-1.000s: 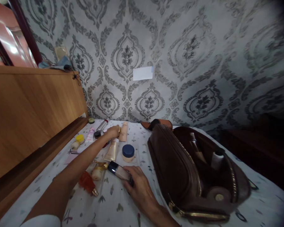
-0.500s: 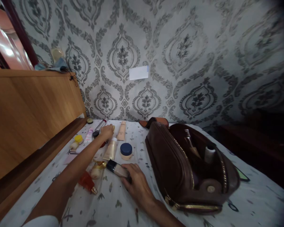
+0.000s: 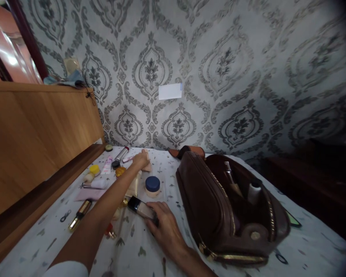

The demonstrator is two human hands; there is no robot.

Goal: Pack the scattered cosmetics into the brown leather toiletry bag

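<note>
My right hand (image 3: 166, 225) is closed around a foundation bottle (image 3: 142, 209) with a black cap, held tilted just above the patterned sheet, left of the bag. Farther out, my left hand (image 3: 140, 159) has its fingers closed at a peach squeeze tube (image 3: 147, 166); the fingertips are partly hidden. Beyond the bottle stands a jar (image 3: 152, 186) with a dark blue lid. A cream tube (image 3: 133, 187) lies partly behind my left forearm, which also covers much of an orange-red bottle (image 3: 110, 232). An open brown makeup bag (image 3: 207, 200) is on the right.
Inside the bag are a white bottle (image 3: 253, 192) and a slim clear-topped tube (image 3: 232, 179). On the left lie a gold-and-black tube (image 3: 80, 214), a yellow-lidded pot (image 3: 94, 169), a pink-white tube (image 3: 107, 165) and a silver tube (image 3: 122, 154). A wooden board (image 3: 43, 134) borders the left side.
My left hand has moved right onto the peach tube, uncovering a slim pink tube and an amber-coloured round item. My right hand still holds the foundation bottle in nearly the same place.
</note>
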